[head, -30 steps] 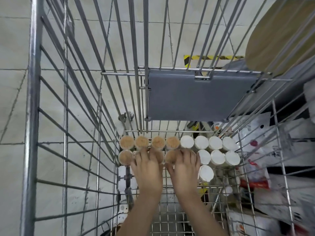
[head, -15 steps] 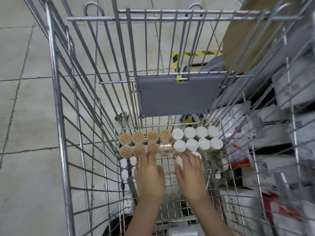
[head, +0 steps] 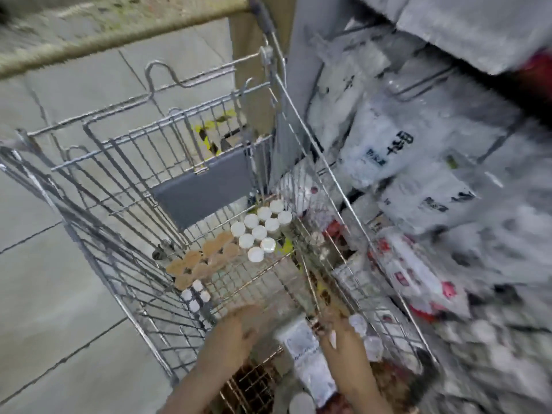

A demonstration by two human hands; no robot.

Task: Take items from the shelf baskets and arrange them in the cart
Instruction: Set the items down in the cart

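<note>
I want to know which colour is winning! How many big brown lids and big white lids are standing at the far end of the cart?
White lids: 10
Brown lids: 8 (a bit blurry, but that's my best count)
Total: 18

We note the wire cart (head: 98,186) tilted in view; on its floor stand upright brown-capped jars (head: 206,259), with a white-capped jars (head: 263,228) cluster touching them on the right.
</note>
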